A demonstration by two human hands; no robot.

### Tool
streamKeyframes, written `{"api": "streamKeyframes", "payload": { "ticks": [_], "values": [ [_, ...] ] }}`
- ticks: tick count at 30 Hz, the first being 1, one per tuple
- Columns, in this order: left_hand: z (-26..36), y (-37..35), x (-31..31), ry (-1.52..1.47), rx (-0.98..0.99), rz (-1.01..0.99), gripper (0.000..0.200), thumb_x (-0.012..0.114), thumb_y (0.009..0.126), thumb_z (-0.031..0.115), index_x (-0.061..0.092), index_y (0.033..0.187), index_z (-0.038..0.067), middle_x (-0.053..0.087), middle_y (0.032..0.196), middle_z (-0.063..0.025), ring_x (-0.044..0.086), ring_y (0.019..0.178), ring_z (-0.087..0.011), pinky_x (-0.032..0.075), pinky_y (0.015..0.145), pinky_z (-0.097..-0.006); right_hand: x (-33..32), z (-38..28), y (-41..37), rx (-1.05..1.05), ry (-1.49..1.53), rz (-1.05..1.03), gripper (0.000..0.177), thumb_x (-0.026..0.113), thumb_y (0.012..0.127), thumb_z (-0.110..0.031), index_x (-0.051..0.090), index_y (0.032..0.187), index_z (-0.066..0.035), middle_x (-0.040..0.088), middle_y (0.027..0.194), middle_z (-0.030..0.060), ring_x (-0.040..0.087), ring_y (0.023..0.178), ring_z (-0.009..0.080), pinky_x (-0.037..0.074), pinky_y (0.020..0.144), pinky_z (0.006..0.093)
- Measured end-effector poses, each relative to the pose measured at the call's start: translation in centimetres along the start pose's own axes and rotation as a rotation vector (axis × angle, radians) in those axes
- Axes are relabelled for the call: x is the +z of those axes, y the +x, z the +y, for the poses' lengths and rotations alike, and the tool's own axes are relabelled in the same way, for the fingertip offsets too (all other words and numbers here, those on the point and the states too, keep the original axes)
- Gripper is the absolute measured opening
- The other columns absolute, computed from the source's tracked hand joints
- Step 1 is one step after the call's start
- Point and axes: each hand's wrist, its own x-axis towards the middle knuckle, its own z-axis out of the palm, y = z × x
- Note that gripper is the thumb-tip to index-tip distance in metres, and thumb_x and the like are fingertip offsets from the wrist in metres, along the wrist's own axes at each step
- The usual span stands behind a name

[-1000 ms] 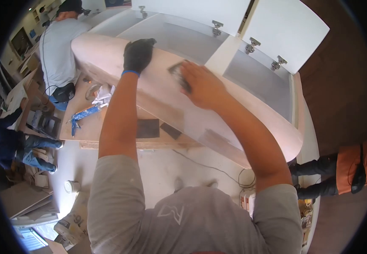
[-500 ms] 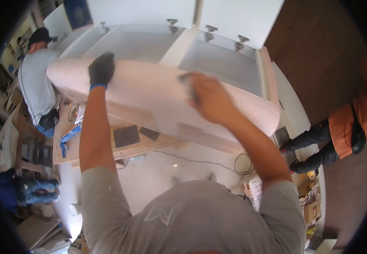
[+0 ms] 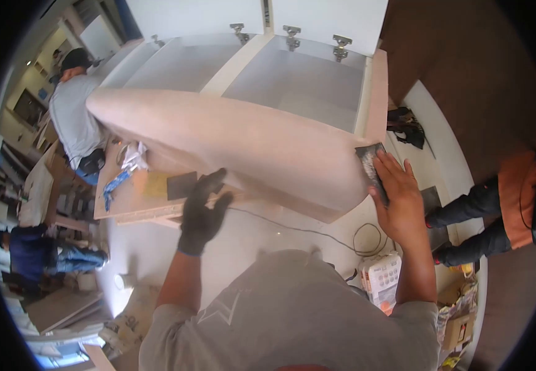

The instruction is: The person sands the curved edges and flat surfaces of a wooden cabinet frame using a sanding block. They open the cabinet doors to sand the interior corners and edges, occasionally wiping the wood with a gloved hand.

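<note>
A long curved panel with a pale pink, dusty surface (image 3: 237,133) fronts a white cabinet (image 3: 305,86) whose doors stand raised on metal hinges. My right hand (image 3: 401,198), bare, lies against the panel's right end. Under its extended fingers is a dark piece of sandpaper (image 3: 367,159), partly covered by the hand. My left hand (image 3: 201,213) wears a dark glove; its fingers are spread and nothing is in them. It hovers before the panel's lower edge, near a dark square sheet (image 3: 181,185) on the wooden bench (image 3: 119,210).
A yellowish sheet (image 3: 152,184) and a blue patterned cloth (image 3: 116,185) lie on the bench. A cable (image 3: 311,233) trails over the floor towards a printed white bag (image 3: 382,278). One person (image 3: 76,117) works at the far left; another in orange (image 3: 518,198) stands right.
My left hand has left the panel's top edge and come down towards me. My right hand has slid with the sandpaper from the panel's middle to its right end. The view has shifted.
</note>
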Motion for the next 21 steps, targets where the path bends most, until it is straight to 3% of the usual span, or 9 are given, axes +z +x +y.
{"api": "streamKeyframes", "payload": {
  "ticks": [2,3,6,9,12,13,15,18,21],
  "values": [
    [6.3,1.0,1.4,-0.078,0.117,-0.030,0.063,0.086,0.090,0.018,0.063,0.147,0.005,0.068,0.145,-0.0131,0.065,0.134,-0.0306,0.053,0.112,-0.0407,-1.7,0.4,-0.1,-0.075,0.214,0.033,0.048,0.078,0.094,-0.014,0.069,0.140,-0.004,0.070,0.139,0.0199,0.065,0.131,0.0407,0.046,0.118,0.0552],
    [8.6,1.8,2.1,-0.166,0.206,-0.053,0.073,0.090,0.086,0.016,0.059,0.151,0.004,0.064,0.151,-0.0159,0.063,0.136,-0.0323,0.053,0.113,-0.0423,-2.0,-0.8,0.4,-0.120,0.364,0.108,0.034,0.079,0.091,-0.008,0.077,0.125,-0.004,0.076,0.122,0.0193,0.072,0.114,0.0402,0.058,0.102,0.0484],
    [13.5,3.8,5.5,-0.444,0.273,-0.023,0.084,0.095,0.080,0.011,0.056,0.153,0.002,0.062,0.150,-0.0177,0.065,0.133,-0.0313,0.057,0.110,-0.0422,-0.5,-1.2,2.4,-0.401,0.816,-0.013,0.030,0.083,0.089,-0.010,0.079,0.118,-0.004,0.075,0.105,0.0144,0.074,0.094,0.0334,0.059,0.080,0.0409],
    [14.2,4.2,4.4,-0.538,-0.029,-0.502,0.081,0.094,0.081,0.009,0.058,0.153,0.001,0.069,0.139,-0.0192,0.073,0.119,-0.0308,0.063,0.097,-0.0431,0.5,-0.4,4.6,-0.472,0.934,-0.174,0.028,0.085,0.088,-0.013,0.078,0.114,-0.004,0.072,0.095,0.0109,0.070,0.082,0.0314,0.055,0.070,0.0400],
    [13.8,3.1,5.8,-1.226,-0.222,-0.570,0.078,0.089,0.085,0.002,0.055,0.156,0.001,0.067,0.142,-0.0186,0.073,0.120,-0.0268,0.062,0.097,-0.0401,1.1,1.2,6.9,-0.622,0.917,-0.293,0.025,0.086,0.088,-0.019,0.078,0.107,-0.004,0.070,0.090,0.0100,0.068,0.079,0.0324,0.053,0.069,0.0410],
    [15.6,2.9,5.1,-1.042,-0.381,-0.539,0.079,0.083,0.092,0.000,0.046,0.162,0.002,0.064,0.148,-0.0171,0.068,0.128,-0.0258,0.059,0.103,-0.0396,1.1,1.5,7.8,-0.627,0.860,-0.265,0.029,0.087,0.088,-0.022,0.077,0.107,-0.003,0.069,0.091,0.0110,0.068,0.081,0.0334,0.053,0.072,0.0417],
    [16.1,3.5,5.0,-0.466,-0.034,-0.325,0.079,0.076,0.094,-0.003,0.041,0.165,0.003,0.061,0.150,-0.0189,0.065,0.131,-0.0287,0.058,0.104,-0.0418,1.0,1.9,9.8,-0.627,0.749,-0.200,0.036,0.088,0.087,-0.028,0.075,0.108,-0.003,0.069,0.093,0.0128,0.068,0.086,0.0353,0.054,0.076,0.0432],
    [17.7,6.7,2.0,0.390,-0.085,-0.119,0.084,0.065,0.088,-0.009,0.037,0.166,0.004,0.054,0.154,-0.0256,0.061,0.130,-0.0394,0.053,0.104,-0.0485,2.0,2.0,12.1,-0.413,0.630,0.098,0.049,0.089,0.085,-0.035,0.071,0.116,-0.002,0.069,0.101,0.0162,0.067,0.094,0.0383,0.054,0.083,0.0462],
    [12.5,10.3,0.0,0.499,0.052,-0.049,0.087,0.067,0.086,-0.004,0.037,0.167,0.006,0.048,0.162,-0.0219,0.056,0.138,-0.0399,0.047,0.115,-0.0501,3.5,2.9,12.7,-0.309,0.546,-0.098,0.055,0.088,0.086,-0.037,0.069,0.122,-0.001,0.070,0.110,0.0176,0.067,0.100,0.0404,0.054,0.087,0.0469]
  ]
}}
